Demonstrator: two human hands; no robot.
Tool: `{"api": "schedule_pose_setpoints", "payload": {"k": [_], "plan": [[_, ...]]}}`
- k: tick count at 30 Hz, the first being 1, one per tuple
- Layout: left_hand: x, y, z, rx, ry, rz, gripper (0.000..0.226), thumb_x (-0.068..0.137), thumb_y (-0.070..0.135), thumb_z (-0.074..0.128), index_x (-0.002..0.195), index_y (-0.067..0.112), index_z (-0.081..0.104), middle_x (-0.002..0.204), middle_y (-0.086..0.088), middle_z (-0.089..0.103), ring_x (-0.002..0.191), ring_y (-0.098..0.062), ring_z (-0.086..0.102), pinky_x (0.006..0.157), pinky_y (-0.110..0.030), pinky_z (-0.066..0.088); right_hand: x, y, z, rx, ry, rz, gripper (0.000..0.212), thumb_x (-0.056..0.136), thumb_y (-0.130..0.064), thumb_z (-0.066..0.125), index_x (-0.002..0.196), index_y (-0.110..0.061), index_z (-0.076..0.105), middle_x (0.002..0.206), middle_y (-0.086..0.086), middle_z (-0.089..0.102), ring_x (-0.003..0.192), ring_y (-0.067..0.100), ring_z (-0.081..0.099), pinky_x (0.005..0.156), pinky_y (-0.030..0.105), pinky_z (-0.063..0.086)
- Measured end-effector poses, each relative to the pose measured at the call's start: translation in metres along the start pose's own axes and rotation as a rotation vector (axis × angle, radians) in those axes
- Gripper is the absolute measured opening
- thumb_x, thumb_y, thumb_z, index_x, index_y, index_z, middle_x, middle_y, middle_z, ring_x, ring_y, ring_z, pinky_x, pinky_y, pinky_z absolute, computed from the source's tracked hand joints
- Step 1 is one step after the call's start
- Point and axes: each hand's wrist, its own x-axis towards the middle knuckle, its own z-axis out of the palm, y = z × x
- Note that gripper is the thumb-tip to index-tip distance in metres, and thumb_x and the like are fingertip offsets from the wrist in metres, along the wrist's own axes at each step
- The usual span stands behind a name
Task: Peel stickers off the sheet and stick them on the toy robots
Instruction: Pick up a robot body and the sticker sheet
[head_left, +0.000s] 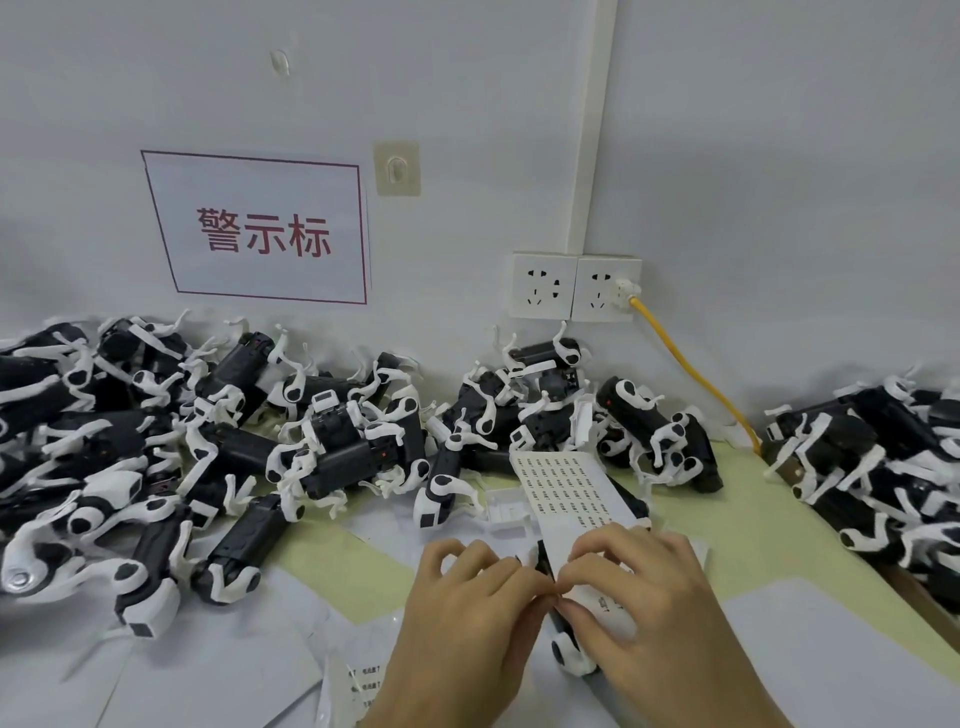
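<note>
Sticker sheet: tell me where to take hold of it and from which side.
Take the sticker sheet by its near end, coming from the near side. It is a long, narrow strip whose far end leans up on the piled toy robots, so the near end is probably the easiest to reach. The left hand and right hand pinch it there, fingertips meeting at its edge.

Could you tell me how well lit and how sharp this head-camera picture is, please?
Head view: soft, even light, only faint shadows under the toy robots, no glare; wide-angle bending tilts the wall sign and cable duct; print on the sticker sheet is too small to read, while the sign's red characters are crisp.
</note>
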Motion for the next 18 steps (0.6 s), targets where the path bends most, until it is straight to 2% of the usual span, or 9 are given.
{"api": "schedule_pose_setpoints", "payload": {"k": [5,11,14,18], "plan": [[0.0042,0.0012,-0.0051,0.027,0.007,0.019,0.019,0.095,0.030,0.057,0.083,0.030,0.072,0.074,0.018,0.065,0.070,-0.012,0.061,0.083,-0.035,0.038,-0.0010,0.0000,-0.0027,0.040,0.003,-0.007,0.005,0.087,-0.036,0.064,0.087,-0.031,0.066,0.097,-0.016,0.061,0.084,0.005,0.060,0.083,0.028,0.038],[0.0047,0.0013,-0.0058,0.063,0.000,0.038,0.024,0.095,0.031,0.055,0.078,0.030,0.072,0.073,0.019,0.067,0.068,-0.012,0.062,0.085,-0.036,0.037,-0.0019,-0.0008,-0.0017,0.035,-0.019,-0.019,0.007,0.086,-0.034,0.065,0.081,-0.029,0.066,0.094,-0.015,0.062,0.077,0.008,0.059,0.081,0.027,0.038],[0.0041,0.0000,-0.0044,0.048,0.015,0.019,0.023,0.095,0.032,0.057,0.078,0.030,0.072,0.071,0.019,0.066,0.067,-0.011,0.062,0.085,-0.038,0.037,-0.0022,-0.0021,-0.0020,0.047,-0.048,-0.008,0.004,0.086,-0.031,0.064,0.082,-0.029,0.062,0.095,-0.018,0.059,0.083,0.007,0.061,0.083,0.030,0.039],[0.0013,0.0042,-0.0013,-0.079,0.038,-0.083,0.019,0.098,0.029,0.057,0.092,0.030,0.074,0.078,0.020,0.068,0.069,-0.010,0.060,0.087,-0.036,0.038,-0.0006,-0.0066,-0.0038,0.082,-0.028,0.062,0.005,0.085,-0.026,0.060,0.083,-0.027,0.055,0.094,-0.019,0.058,0.089,0.006,0.060,0.086,0.026,0.038]]}}
